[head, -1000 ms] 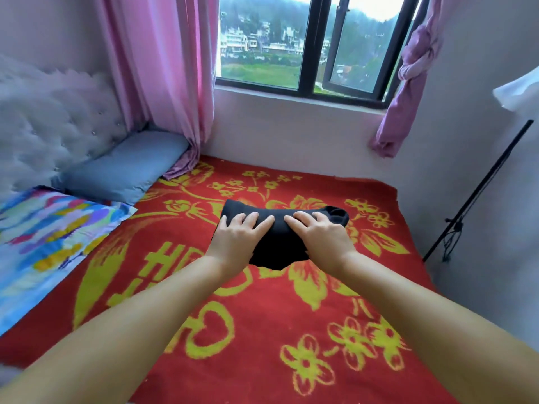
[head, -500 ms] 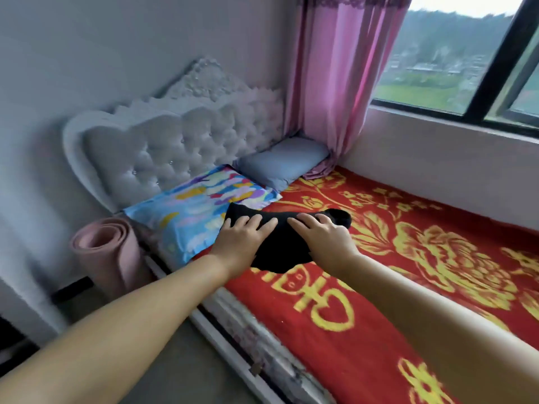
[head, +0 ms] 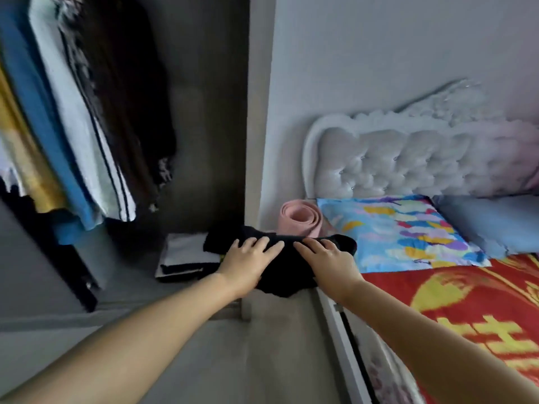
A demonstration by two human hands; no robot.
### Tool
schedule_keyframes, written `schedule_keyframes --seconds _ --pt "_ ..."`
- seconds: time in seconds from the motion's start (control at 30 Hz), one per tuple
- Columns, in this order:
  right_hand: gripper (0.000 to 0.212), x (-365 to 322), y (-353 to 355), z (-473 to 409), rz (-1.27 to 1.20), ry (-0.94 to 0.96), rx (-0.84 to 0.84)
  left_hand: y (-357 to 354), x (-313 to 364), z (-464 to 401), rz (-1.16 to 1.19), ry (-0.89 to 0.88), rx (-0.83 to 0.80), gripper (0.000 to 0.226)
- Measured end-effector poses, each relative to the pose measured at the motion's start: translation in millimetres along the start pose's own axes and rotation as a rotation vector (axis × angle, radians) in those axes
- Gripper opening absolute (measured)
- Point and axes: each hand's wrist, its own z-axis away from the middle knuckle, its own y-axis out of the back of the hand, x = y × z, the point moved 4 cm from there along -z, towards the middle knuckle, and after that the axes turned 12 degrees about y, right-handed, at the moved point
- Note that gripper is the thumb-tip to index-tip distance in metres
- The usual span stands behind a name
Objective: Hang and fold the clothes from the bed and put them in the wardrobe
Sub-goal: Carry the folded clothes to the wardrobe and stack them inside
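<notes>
I hold a folded black garment point(head: 287, 277) in the air between both hands, above the floor gap between the bed point(head: 472, 304) and the open wardrobe point(head: 204, 126). My left hand point(head: 248, 265) grips its left side, fingers spread on top. My right hand point(head: 328, 265) grips the right side the same way. Both thumbs are hidden under the cloth. A stack of folded clothes point(head: 183, 255) lies on the wardrobe's bottom, just beyond and left of the garment. Several hung clothes point(head: 73, 126) fill the wardrobe's left part.
A rolled pink mat point(head: 300, 218) stands between the wardrobe's side wall and the bed. A colourful pillow point(head: 402, 231) and a grey-blue pillow point(head: 493, 223) lie below the white tufted headboard point(head: 408, 161). A dark wardrobe door edge point(head: 73, 266) juts out at left.
My view has swung left from the window and bed to the wardrobe. The black garment, lifted off the red bedspread, has travelled with both hands towards the wardrobe opening.
</notes>
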Motion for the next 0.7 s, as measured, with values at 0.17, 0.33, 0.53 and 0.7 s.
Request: schedule_keyframes --seconds 0.17,0.33,0.53,0.7 --pt "0.084 -64 -23 -90 -0.034 0.196 -0.029 -41 -91 19 -0.025 0.162 -0.126 0.083" --pt "0.078 -107 -45 -162 -0.091 0.334 -0.052 -79 -152 19 -0.032 0.294 -0.208 0.082" --pt "0.077 -141 -77 -229 -0.101 0.444 -0.14 -133 -200 19 0.031 0.417 -0.307 0.083" --pt "0.077 -162 -107 -292 -0.125 0.427 -0.211 -173 -252 -10 0.067 0.374 -0.363 0.082"
